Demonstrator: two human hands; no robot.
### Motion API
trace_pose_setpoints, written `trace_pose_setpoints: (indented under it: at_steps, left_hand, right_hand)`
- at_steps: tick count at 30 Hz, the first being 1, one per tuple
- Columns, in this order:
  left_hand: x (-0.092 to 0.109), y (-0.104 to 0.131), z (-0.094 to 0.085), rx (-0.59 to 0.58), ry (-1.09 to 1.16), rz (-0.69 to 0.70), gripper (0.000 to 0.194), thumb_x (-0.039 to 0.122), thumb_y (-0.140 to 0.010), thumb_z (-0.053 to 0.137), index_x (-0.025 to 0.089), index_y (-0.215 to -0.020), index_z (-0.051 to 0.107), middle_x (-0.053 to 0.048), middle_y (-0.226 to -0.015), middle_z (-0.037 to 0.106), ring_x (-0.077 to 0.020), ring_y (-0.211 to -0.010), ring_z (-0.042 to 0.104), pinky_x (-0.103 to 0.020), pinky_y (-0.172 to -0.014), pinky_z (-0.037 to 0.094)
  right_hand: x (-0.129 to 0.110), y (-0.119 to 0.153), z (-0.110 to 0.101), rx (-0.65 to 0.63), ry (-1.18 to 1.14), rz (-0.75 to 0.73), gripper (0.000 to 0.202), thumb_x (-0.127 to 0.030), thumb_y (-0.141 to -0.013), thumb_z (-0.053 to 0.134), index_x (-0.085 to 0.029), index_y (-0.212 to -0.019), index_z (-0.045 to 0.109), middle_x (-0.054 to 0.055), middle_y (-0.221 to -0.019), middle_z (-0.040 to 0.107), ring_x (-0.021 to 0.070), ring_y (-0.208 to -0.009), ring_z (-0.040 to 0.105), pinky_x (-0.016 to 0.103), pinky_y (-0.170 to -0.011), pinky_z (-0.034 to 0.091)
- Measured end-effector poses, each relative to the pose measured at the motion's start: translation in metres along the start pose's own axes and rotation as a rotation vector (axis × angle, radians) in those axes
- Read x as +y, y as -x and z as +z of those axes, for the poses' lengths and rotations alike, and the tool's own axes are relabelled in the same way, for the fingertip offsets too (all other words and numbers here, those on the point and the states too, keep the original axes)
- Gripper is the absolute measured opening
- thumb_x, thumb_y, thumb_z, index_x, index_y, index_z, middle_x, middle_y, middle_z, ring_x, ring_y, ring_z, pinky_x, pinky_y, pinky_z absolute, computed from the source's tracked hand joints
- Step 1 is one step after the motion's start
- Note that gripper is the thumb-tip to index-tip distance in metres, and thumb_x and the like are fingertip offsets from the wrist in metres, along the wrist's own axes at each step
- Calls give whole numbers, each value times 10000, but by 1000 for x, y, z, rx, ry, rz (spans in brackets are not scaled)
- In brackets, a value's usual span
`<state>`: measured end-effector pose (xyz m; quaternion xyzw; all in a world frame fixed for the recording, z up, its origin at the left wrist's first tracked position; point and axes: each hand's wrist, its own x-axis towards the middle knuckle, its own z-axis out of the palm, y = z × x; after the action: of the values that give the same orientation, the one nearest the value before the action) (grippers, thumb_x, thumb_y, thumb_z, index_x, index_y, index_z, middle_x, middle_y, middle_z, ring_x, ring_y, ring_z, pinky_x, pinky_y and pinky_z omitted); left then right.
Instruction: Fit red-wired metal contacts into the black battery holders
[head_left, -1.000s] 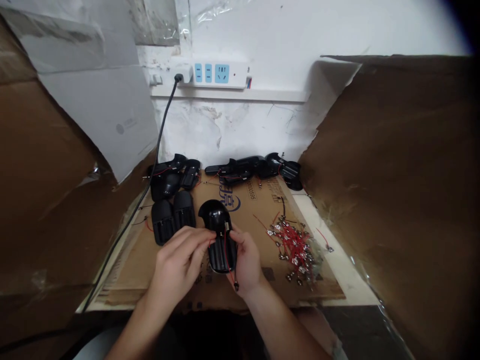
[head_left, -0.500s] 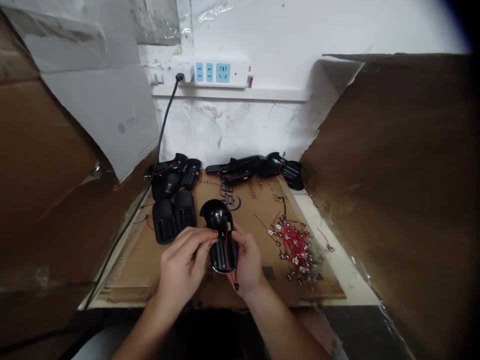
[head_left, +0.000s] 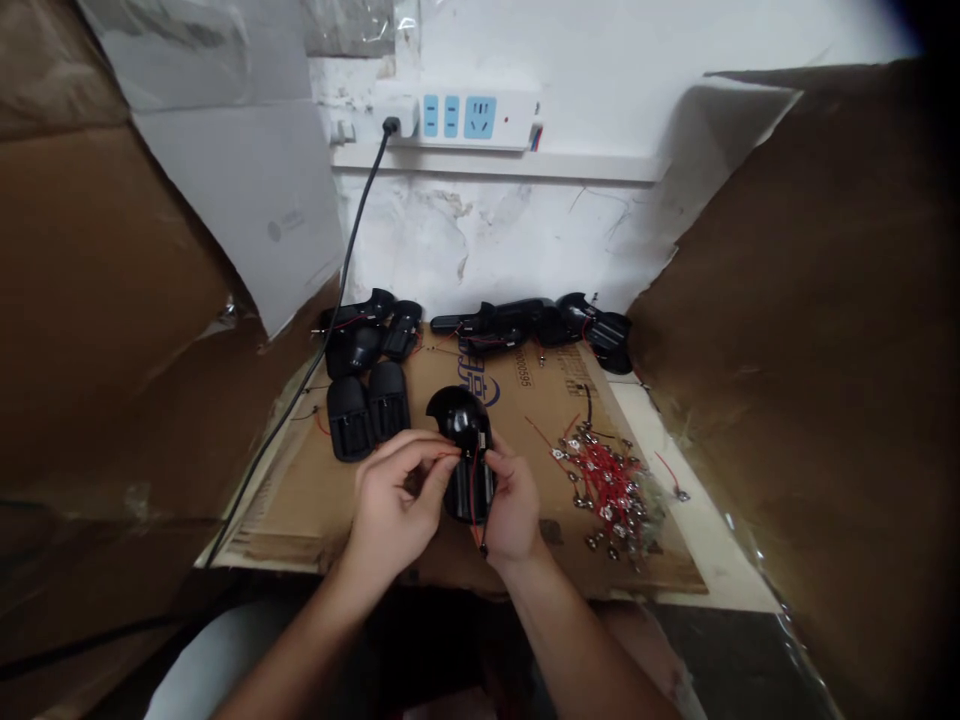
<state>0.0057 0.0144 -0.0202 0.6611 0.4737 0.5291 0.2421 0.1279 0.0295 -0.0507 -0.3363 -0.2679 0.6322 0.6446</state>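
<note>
A glossy black plastic shell (head_left: 459, 415), rounded at the far end with long grooves like a battery bay at the near end, is held above the cardboard. My right hand (head_left: 516, 500) grips it along its right side, thumb on the edge. With thumb and forefinger pinched, my left hand (head_left: 401, 492) holds a thin red wire (head_left: 448, 456) near the shell's middle. A second red wire (head_left: 474, 490) runs down the grooves to a small dark end piece (head_left: 483, 550) by my right palm. The wire's tip between my left fingers is hidden.
Metal contacts with red wires (head_left: 611, 485) lie in a heap on the cardboard sheet (head_left: 315, 510), right. More black shells (head_left: 517, 325) line the back; two matte ones (head_left: 350, 420) lie left. A black cable (head_left: 300, 350) hangs from the power strip (head_left: 480, 118). Cardboard walls (head_left: 787, 300) flank both sides.
The whole view has shifted, so the scene sits further right and slightly higher. My left thumb and fingers have changed pose at the red wire; my right hand keeps its grip on the shell.
</note>
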Motion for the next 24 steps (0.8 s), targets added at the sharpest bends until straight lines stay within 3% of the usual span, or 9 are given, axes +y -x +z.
trace_pose_setpoints:
  at_steps: [3,7,10,13,17,24]
  left_hand:
    - [2,-2,-3,-11,50,-33,110,215,-955,772,245,-945,877,-79,-995,811,-208,-913,747,-311,-830,577]
    - [6,-3,-3,132,204,-106,81,243,-830,895,240,-908,879,-56,-966,714,-175,-888,674,-280,-810,565]
    - [6,-4,-2,116,552,-429,263,277,-720,985,221,-918,822,4,-875,643,-102,-738,595,-193,-645,508]
    - [5,-7,-2,46,771,-701,405,277,-631,1044,184,-845,713,28,-862,625,-70,-701,588,-150,-590,493]
    - [6,-11,-4,52,780,-858,549,251,-532,1085,179,-907,691,35,-900,644,-68,-723,629,-146,-596,530]
    - [2,-10,-5,79,762,-929,649,248,-442,1105,176,-933,686,33,-904,664,-87,-754,657,-170,-617,553]
  right_hand:
    - [-6,0,-3,-44,47,-33,411,-425,-758,629,-249,-1085,805,60,-1210,818,335,-1303,690,521,-1201,475]
    - [-13,2,-9,-166,111,-88,492,-411,-839,604,-254,-1271,777,58,-1337,781,340,-1436,616,550,-1251,433]
    - [-11,2,-15,-242,263,-178,522,-414,-900,569,-270,-1370,744,53,-1452,728,335,-1458,597,549,-1261,423]
    - [-8,-1,-19,-284,283,-200,532,-398,-936,543,-261,-1418,722,57,-1476,719,321,-1457,599,532,-1274,406]
    - [-6,-3,-21,-294,249,-178,510,-361,-948,531,-241,-1398,739,51,-1466,730,317,-1415,627,498,-1249,434]
    - [2,-4,-26,-322,278,-174,509,-346,-955,565,-282,-1435,721,29,-1502,698,319,-1479,558,494,-1299,362]
